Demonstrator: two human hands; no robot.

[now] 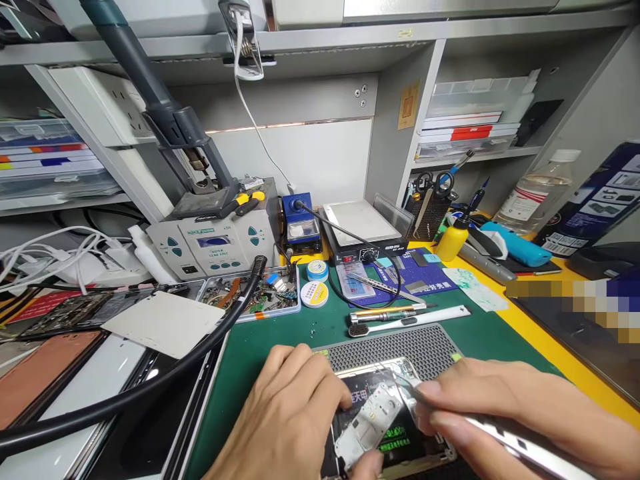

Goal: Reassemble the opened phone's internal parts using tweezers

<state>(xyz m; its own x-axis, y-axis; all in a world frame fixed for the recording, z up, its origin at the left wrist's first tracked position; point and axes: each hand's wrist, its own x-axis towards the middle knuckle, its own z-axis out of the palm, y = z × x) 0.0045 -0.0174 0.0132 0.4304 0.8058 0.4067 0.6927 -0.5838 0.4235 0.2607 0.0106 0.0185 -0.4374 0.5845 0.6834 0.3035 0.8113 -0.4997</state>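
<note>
An opened phone (pixel 357 385) lies on a grey honeycomb-textured pad, its dark battery showing white and green lettering. Tilted across it is a light grey metal cover plate (pixel 371 421) with small holes. My left hand (pixel 295 413) curls around the phone's left side, its thumb by the plate's lower end; what lies under the fingers is hidden. Between thumb and fingers, my right hand (pixel 500 407) grips metal tweezers (pixel 505 435). Their thin tips are over the phone's upper part, near the plate's upper end; contact cannot be made out.
A toothbrush (pixel 410 321) and a screwdriver (pixel 393 314) lie beyond the pad. Behind stand a hot-air station (pixel 215 243), a heating plate (pixel 365 223) and a yellow bottle (pixel 453 240). A thick black hose (pixel 200 353) crosses the left side above several phones and panels.
</note>
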